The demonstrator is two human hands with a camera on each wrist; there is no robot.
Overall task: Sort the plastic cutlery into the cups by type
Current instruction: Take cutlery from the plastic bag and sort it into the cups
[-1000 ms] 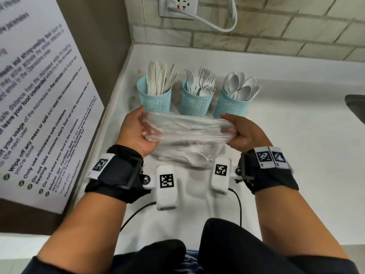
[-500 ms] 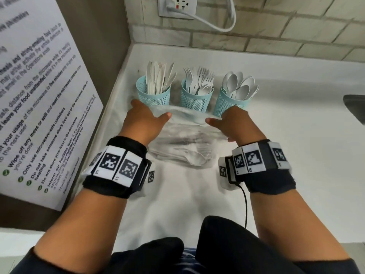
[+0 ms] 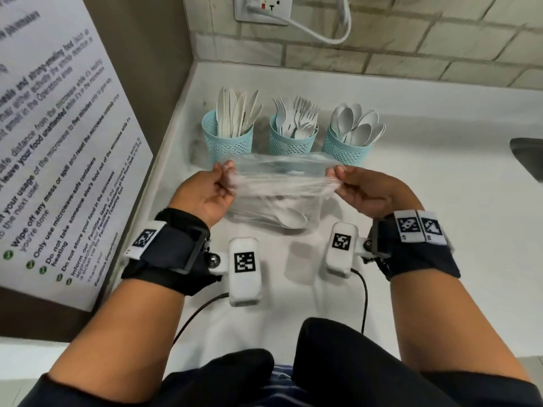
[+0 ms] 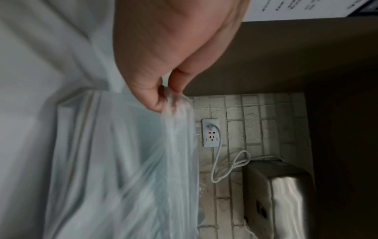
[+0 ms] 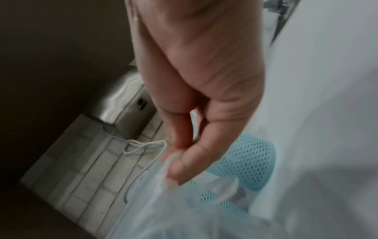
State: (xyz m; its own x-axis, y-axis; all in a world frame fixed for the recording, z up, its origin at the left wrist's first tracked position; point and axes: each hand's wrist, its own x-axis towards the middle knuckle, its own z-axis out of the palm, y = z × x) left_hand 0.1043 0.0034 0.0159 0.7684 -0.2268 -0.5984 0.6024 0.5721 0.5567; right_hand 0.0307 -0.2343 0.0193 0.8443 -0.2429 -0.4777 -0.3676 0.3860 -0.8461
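A clear plastic bag [image 3: 276, 189] with white cutlery inside hangs above the white counter, stretched between my two hands. My left hand [image 3: 219, 179] pinches its left top corner, seen close in the left wrist view as thumb and finger on the bag [image 4: 174, 103]. My right hand [image 3: 338, 176] pinches the right top corner, and the bag [image 5: 174, 163] shows under my thumb. Behind the bag stand three teal mesh cups: the knife cup [image 3: 227, 142], the fork cup [image 3: 292, 141] and the spoon cup [image 3: 348, 146].
A printed notice [image 3: 53, 160] leans along the left wall. A brick wall with a socket [image 3: 264, 7] and white cord runs behind the cups. A steel appliance [image 4: 284, 198] stands further along the wall, and a sink edge [image 3: 529, 160] shows at right.
Half a second ago both hands lay palm down on the bag on the counter. Now they have turned over, pinched its top corners and lifted it, pulling it taut.
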